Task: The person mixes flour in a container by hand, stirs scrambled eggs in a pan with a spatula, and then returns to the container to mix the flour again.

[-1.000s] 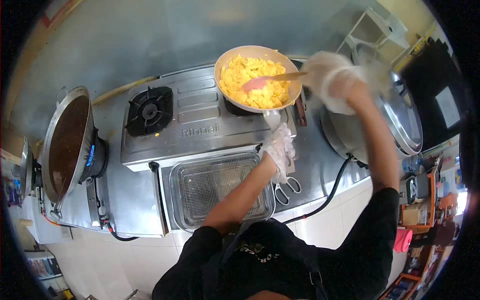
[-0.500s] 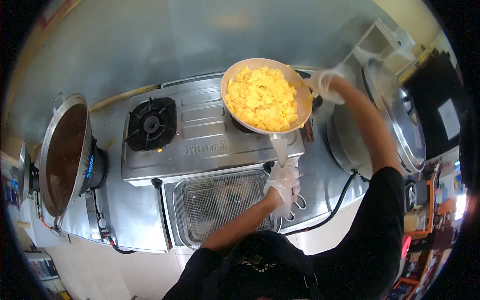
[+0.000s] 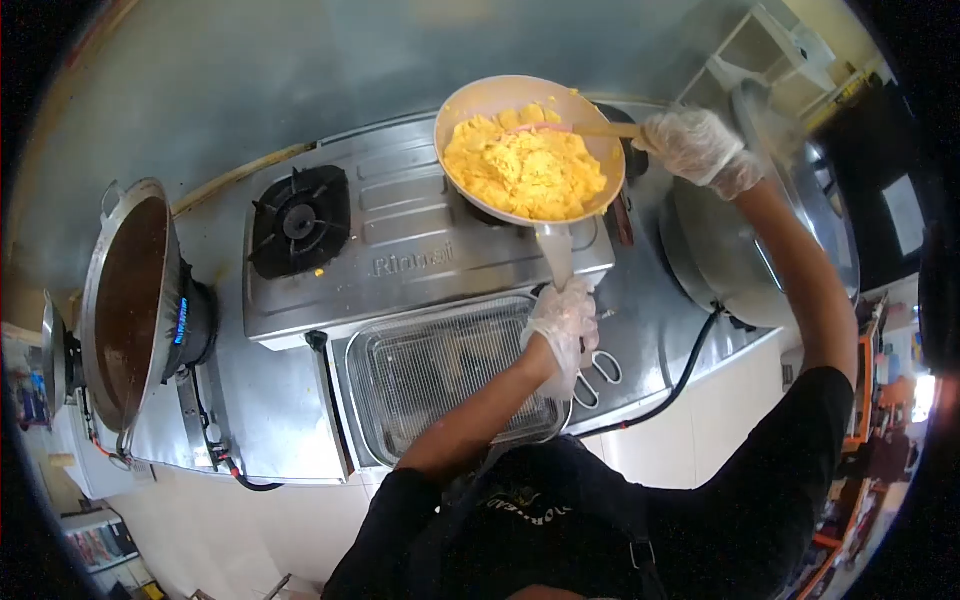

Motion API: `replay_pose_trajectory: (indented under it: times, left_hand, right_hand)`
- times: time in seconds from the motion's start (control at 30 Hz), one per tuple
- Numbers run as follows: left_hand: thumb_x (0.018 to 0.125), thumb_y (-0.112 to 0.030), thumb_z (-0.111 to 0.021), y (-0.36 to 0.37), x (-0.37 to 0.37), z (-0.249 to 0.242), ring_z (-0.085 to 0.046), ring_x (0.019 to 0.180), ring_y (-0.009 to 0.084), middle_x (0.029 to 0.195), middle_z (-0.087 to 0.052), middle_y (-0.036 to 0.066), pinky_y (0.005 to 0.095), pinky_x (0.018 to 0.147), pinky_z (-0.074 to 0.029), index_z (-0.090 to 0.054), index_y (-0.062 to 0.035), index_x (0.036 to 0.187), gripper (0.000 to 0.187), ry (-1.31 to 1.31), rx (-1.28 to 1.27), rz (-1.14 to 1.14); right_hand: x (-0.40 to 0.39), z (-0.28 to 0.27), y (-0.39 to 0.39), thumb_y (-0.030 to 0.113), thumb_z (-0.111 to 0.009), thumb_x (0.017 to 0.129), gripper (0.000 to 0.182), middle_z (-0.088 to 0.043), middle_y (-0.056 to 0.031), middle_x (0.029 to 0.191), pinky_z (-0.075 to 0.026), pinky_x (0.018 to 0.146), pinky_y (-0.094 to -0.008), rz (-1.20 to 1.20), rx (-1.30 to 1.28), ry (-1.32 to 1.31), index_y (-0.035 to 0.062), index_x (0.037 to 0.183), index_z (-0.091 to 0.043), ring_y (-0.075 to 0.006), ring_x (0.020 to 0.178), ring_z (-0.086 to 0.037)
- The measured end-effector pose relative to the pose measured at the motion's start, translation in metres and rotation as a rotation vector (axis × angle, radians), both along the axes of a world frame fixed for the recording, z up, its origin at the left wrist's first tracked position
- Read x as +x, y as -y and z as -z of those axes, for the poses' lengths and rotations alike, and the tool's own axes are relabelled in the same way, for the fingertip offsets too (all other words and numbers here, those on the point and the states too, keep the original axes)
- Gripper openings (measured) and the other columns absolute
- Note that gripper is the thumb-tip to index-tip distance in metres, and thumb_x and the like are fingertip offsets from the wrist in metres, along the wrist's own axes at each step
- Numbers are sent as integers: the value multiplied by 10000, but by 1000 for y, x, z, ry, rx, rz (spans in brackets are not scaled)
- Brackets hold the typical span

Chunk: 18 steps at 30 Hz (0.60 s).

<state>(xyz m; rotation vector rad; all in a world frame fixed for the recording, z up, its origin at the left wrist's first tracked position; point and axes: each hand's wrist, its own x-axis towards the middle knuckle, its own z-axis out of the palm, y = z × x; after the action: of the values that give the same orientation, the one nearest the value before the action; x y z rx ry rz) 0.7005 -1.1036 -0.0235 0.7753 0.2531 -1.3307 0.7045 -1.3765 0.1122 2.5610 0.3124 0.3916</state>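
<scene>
Left hand (image 3: 563, 322), gloved, clenched round the handle of the pale frying pan (image 3: 480, 100), held over the far right burner of the steel stove (image 3: 400, 250). Right hand (image 3: 697, 147), also gloved, gripping the wooden shaft of a spatula (image 3: 600, 130) laid across the far side of the scrambled egg (image 3: 525, 170). Best done with the pan kept level and steady, spatula swept along the wall to fold the egg inward, none pushed over the rim. Pan roughly full of yellow egg. Wire-lined tray (image 3: 440, 375) on the worktop near the body, nothing in it. Big wok (image 3: 125, 300) at far left, full of dark brown liquid, blue flame beneath. Scissors (image 3: 592, 375) just right of the tray.
</scene>
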Motion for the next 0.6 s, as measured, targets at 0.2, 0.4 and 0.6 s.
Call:
replay_pose_trajectory:
  times: [0.2,0.4,0.6]
  left_hand:
    - [877,-220,-538,3,0,-3,-382,373,136,543,-400,-18,309,330,-290,-463,-129,820,131,46,12,-28]
    - [870,-216,-546,3,-2,-1,-383,373,132,551,-418,-17,293,334,-290,-453,-127,749,177,41,-61,-50]
    - [844,-204,-554,7,-3,5,-366,353,133,529,-406,-21,297,323,-290,-482,-124,771,131,48,-57,-94]
  right_hand:
    - [-30,-75,-57,275,-554,845,194,-561,-66,694,-483,567,-345,218,-95,49,82,830,-570,-240,620,-588]
    - [-26,-103,-40,177,-526,838,256,-599,-84,884,-473,824,-353,-177,-251,-221,137,1076,-614,-229,903,-584]
    - [29,-107,-98,115,-545,768,143,-623,-81,907,-478,693,-300,42,159,-591,67,886,-611,-186,816,-589]
